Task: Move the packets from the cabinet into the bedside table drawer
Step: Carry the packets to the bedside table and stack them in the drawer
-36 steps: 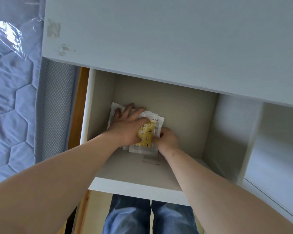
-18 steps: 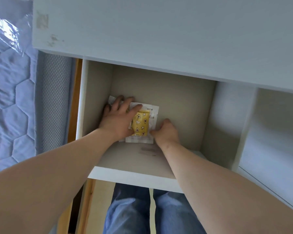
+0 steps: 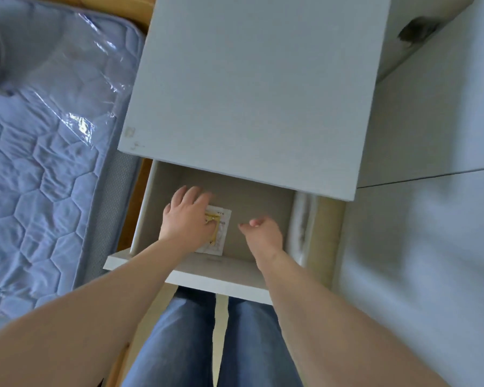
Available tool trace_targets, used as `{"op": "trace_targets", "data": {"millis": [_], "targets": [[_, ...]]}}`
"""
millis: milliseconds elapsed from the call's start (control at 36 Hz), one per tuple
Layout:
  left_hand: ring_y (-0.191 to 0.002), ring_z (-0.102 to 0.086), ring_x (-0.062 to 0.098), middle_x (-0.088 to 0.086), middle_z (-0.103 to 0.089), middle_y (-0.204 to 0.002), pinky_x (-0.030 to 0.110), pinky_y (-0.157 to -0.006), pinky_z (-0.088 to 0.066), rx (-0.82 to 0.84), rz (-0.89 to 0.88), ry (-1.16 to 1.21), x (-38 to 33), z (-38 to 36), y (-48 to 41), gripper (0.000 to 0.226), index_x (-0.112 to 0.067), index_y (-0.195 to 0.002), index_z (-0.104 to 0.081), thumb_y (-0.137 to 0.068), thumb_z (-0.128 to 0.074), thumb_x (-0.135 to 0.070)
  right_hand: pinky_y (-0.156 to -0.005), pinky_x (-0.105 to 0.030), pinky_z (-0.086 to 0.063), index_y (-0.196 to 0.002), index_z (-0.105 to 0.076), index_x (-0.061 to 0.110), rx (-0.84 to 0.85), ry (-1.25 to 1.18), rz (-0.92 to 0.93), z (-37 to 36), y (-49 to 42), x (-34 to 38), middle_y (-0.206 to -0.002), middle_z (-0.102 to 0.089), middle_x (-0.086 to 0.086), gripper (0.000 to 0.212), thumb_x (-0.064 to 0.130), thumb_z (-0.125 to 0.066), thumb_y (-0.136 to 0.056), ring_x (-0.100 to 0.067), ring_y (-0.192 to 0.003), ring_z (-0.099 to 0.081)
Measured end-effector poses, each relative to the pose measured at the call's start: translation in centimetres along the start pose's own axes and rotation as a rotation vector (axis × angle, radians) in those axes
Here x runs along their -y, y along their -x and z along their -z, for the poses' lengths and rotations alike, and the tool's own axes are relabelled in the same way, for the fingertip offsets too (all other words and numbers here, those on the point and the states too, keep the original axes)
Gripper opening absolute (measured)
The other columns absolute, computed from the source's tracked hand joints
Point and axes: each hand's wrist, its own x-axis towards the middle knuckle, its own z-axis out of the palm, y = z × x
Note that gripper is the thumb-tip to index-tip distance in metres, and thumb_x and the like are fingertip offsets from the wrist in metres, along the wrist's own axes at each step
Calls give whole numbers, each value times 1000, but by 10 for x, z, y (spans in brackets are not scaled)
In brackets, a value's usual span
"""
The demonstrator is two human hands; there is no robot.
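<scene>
You're pressing packets (image 3: 222,233) flat in the drawer (image 3: 207,277), left hand (image 3: 186,216) straight-fingered, right hand (image 3: 263,233) loose, empty; be lifting off gently.

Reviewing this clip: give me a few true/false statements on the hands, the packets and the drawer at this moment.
1. The drawer is pulled open. True.
2. The right hand holds a packet. False: it holds nothing and is apart from the packets.
3. The left hand lies over the packets. True.
4. The drawer holds no packets. False: the packets lie inside it, on its floor.
</scene>
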Motion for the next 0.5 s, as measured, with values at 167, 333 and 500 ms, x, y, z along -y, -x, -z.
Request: {"op": "trace_targets", "data": {"millis": [167, 333, 500], "targets": [[-140, -20, 19, -4, -35, -147, 40, -111, -24, -49, 60, 327, -27, 48, 35, 48, -27, -139, -40, -93, -54, -25, -77, -24, -39, -110, -49, 14, -35, -187, 13, 27, 52, 10, -94, -49, 4, 19, 19, -54, -93, -13, -86, -49], [-127, -39, 19, -3, -43, -142, 36, -104, -38, -6, -48, 417, -47, 87, 64, 42, -27, -134, -45, -94, -54, -27, -83, -30, -43, -117, -50, 9, -117, -370, -16, 32, 102, 24, -101, -53, -5, 27, 18, -52, -92, -19, -88, -49], [-104, -44, 6, -3, -52, -131, 22, -85, -37, 39, -213, 447, -55, 120, 86, 37, -22, -132, -47, -95, -52, -24, -98, -32, -42, -121, -53, 8, -248, -544, 32, 29, 145, 42, -108, -51, -5, 29, 21, -49, -96, -17, -97, -49]]}}
